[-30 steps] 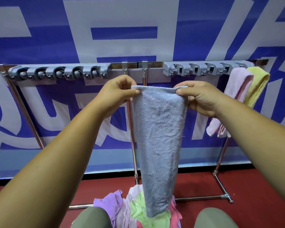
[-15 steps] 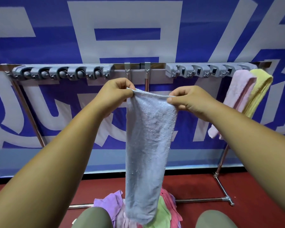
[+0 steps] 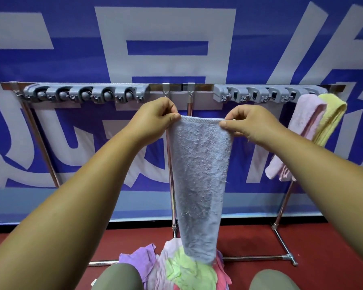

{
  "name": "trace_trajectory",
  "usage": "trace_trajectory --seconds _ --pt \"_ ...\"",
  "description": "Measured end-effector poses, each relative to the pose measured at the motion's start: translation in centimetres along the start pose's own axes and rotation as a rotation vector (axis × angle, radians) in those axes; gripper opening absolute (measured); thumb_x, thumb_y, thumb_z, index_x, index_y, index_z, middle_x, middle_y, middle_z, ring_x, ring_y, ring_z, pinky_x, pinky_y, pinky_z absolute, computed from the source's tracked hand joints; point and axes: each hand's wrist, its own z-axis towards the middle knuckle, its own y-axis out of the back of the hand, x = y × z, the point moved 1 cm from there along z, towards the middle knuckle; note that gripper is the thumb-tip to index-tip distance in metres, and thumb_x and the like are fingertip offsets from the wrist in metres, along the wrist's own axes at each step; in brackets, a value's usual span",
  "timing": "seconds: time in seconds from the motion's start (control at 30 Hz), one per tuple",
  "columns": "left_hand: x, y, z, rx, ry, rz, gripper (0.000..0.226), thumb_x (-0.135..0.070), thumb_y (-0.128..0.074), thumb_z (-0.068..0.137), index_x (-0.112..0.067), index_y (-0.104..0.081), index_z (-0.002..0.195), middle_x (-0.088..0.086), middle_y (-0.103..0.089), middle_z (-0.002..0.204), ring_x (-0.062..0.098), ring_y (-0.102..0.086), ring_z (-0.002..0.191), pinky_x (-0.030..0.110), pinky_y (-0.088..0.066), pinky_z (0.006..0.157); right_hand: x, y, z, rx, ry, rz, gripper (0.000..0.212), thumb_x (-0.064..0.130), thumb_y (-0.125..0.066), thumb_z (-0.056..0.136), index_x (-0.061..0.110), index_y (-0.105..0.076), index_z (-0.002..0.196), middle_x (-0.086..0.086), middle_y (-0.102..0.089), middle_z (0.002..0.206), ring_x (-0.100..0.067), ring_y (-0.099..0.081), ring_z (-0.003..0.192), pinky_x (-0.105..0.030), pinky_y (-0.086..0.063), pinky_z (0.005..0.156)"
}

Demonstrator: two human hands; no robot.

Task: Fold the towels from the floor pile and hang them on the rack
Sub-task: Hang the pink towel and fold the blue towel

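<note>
Pinching a pale blue towel (image 3: 199, 174) by its top edge, one corner to each side. Left hand (image 3: 155, 116): thumb pressed against curled fingers, clamped on the left corner. Right hand (image 3: 247, 124): the same grip on the right corner, thumb on the near face. Fingertips behind the cloth hidden on both sides.

Pulled taut between the two grips, folded into a long narrow strip, hanging straight down in front of the rack (image 3: 176, 87). Top edge held below the rack's top bar and apart from it. Covers most of the middle post (image 3: 170, 155), only a sliver showing along the left side.

Lower end dangling over the pile of towels (image 3: 187, 271) on the red floor (image 3: 333, 248). Touching the pile or just clear of it: cannot tell. Pile itself only partly seen, with purple, green and pink cloth showing, cropped by the bottom edge, between left knee (image 3: 117, 277) and right knee (image 3: 270, 280).

At the rack's right end, pink towel (image 3: 302, 130) and yellow towel (image 3: 331, 116) draped side by side, touching. Hard to make out how their tops are fixed beside the right grey clip strip (image 3: 260, 94). Left grey clip strip (image 3: 86, 94) on the other part of the bar.

Behind it all, a blue banner (image 3: 166, 38) with large white characters, cut off on every side and unreadable.
</note>
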Motion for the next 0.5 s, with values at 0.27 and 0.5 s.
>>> trace_trajectory --seconds 0.27,0.5 --pt "-1.2 0.2 0.6 -0.032 -0.019 0.009 0.012 -0.03 -0.077 0.097 -0.029 -0.068 0.089 -0.012 -0.071 0.088 0.003 -0.064 0.081 0.024 -0.049 0.071 1.6 1.7 -0.2 0.064 0.08 -0.27 0.02 0.026 -0.08 0.094 0.007 -0.072 0.092 -0.011 -0.078 0.085 -0.019 -0.077 0.071 -0.03 -0.063 0.07" --pt "-1.6 0.5 0.5 -0.03 0.013 -0.032 0.009 -0.029 -0.077 0.097 -0.025 -0.071 0.092 -0.011 -0.072 0.089 0.006 -0.065 0.082 0.031 -0.056 0.077 2.0 1.8 -0.4 0.158 0.145 -0.432 0.017 0.027 -0.073 0.1 0.014 -0.068 0.091 0.0 -0.077 0.084 -0.008 -0.075 0.071 -0.012 -0.052 0.061"
